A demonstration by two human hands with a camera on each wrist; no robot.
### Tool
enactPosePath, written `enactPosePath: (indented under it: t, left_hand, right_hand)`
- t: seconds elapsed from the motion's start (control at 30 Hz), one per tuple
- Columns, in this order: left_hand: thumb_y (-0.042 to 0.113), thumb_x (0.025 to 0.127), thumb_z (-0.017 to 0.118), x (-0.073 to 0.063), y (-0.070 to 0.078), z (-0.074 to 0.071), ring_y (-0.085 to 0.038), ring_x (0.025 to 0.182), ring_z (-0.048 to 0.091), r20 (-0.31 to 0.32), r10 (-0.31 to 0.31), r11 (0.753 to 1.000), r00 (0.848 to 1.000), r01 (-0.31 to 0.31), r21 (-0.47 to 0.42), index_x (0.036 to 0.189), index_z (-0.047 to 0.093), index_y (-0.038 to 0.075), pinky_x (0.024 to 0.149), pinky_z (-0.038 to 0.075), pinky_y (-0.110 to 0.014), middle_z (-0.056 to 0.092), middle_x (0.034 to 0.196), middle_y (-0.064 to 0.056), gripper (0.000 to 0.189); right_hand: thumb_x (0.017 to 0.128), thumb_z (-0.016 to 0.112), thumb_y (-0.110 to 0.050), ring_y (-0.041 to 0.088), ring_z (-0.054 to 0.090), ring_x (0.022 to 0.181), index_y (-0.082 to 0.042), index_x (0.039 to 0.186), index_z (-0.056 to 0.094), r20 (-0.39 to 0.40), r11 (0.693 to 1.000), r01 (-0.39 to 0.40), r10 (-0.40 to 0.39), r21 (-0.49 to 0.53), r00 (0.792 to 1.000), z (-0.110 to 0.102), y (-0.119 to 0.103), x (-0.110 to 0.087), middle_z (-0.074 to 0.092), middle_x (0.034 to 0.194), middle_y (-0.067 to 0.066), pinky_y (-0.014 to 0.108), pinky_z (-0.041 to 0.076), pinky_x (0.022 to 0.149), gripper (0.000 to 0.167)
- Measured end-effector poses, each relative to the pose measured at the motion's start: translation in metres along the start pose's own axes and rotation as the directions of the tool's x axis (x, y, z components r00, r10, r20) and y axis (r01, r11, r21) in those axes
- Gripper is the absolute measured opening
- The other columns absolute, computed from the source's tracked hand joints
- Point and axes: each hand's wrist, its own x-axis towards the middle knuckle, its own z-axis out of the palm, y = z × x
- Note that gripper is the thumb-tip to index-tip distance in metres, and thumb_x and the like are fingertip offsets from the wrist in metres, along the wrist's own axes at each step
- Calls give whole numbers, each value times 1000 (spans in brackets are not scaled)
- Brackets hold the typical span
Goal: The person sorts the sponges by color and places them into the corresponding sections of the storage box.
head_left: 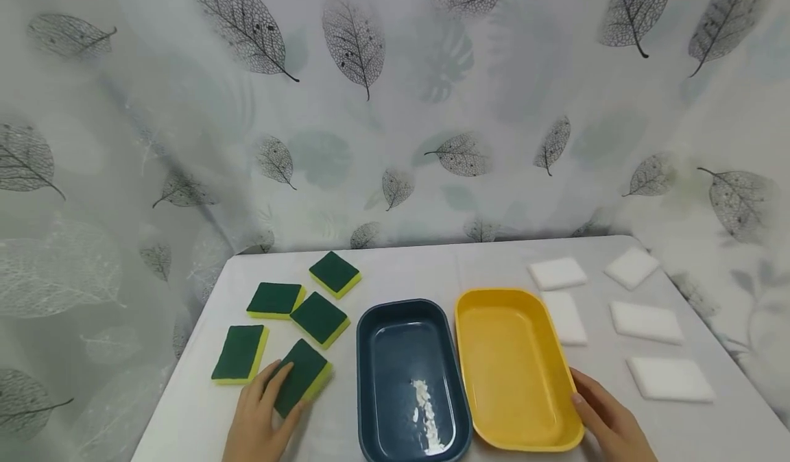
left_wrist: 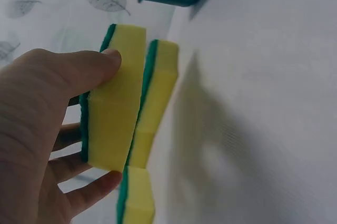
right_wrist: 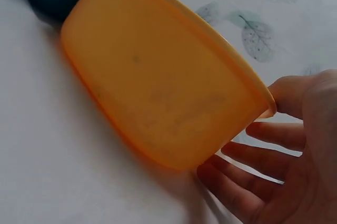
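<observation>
A white table [head_left: 333, 434] bears a blue tray [head_left: 395, 380] and, just beside it, a yellow tray [head_left: 518, 373].
The right hand [head_left: 607, 417] is open, its fingers a little spread, and it touches the outer side of the yellow tray (the thumb is at the rim). The left hand [head_left: 262, 407] is partly closed and grips one sponge [head_left: 302, 376], left of the blue tray, between thumb and fingers. Five white pads [head_left: 671, 378] lie right of the yellow tray; four other sponges [head_left: 319, 317] lie near the held one, green side up.
</observation>
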Motion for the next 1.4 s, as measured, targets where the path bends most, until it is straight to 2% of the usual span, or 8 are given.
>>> enactPosePath:
  t: [0.23,0.47,0.57,0.7,0.83,0.9,1.1,1.4]
  left_hand:
    - [15,69,95,6,21,-14,-34,119,58,-32,5,999,999,-6,-40,139,63,9,97,39,-31,60,140,-17,78]
    - [18,72,95,28,60,-28,-29,130,55,1,-1,998,1000,1,-59,148,57,18,110,33,-13,54,152,-10,85]
    - [22,75,95,34,77,-27,-25,133,53,33,17,996,999,-14,-92,149,56,22,111,42,-18,53,154,-6,84]
    - [26,79,92,36,96,-22,-23,137,51,90,33,991,995,-21,-131,150,55,25,103,56,-43,50,157,-3,81]
    - [30,84,89,37,110,-14,-23,141,49,125,70,982,990,-46,-186,152,52,29,107,54,-48,48,159,-1,77]
    - [31,86,87,39,117,-10,-22,142,48,123,96,974,988,-67,-216,152,52,30,109,53,-49,47,159,0,74]
    - [39,94,78,48,142,4,-17,141,43,137,137,951,981,-92,-294,152,50,34,109,53,-46,45,161,3,64]
    - [33,93,79,55,177,31,-16,140,41,153,232,906,961,-157,-392,151,51,33,108,53,-43,41,164,6,65]
  right_hand:
    - [110,49,-42,-25,49,111,-8,157,44,-16,996,93,-93,-9,996,-3,-9,10,52,155,19,14,54,87,58]
    - [110,44,-50,-33,39,108,-11,161,39,-9,998,58,-58,5,998,-2,-14,17,43,162,22,8,48,87,64]
    - [110,43,-51,-34,37,106,-10,160,39,-35,999,48,-47,15,998,1,-14,18,42,162,23,6,47,87,65]
    - [109,45,-52,-32,41,106,-10,159,42,-86,998,49,-46,37,995,6,-11,19,53,155,6,4,47,86,65]
    - [109,47,-48,-30,45,108,-9,157,45,-138,994,72,-60,81,989,10,-6,16,54,132,-32,1,46,86,61]
    - [110,48,-44,-27,48,108,-7,156,45,-156,990,88,-69,112,985,12,-4,15,50,122,-41,3,48,86,59]
    - [110,50,-39,-22,54,107,-3,153,47,-198,981,112,-79,159,977,14,1,14,52,119,-42,6,51,85,57]
    - [111,48,-38,-18,57,107,-4,153,48,-207,980,131,-99,150,973,16,-2,16,53,121,-40,9,54,84,54]
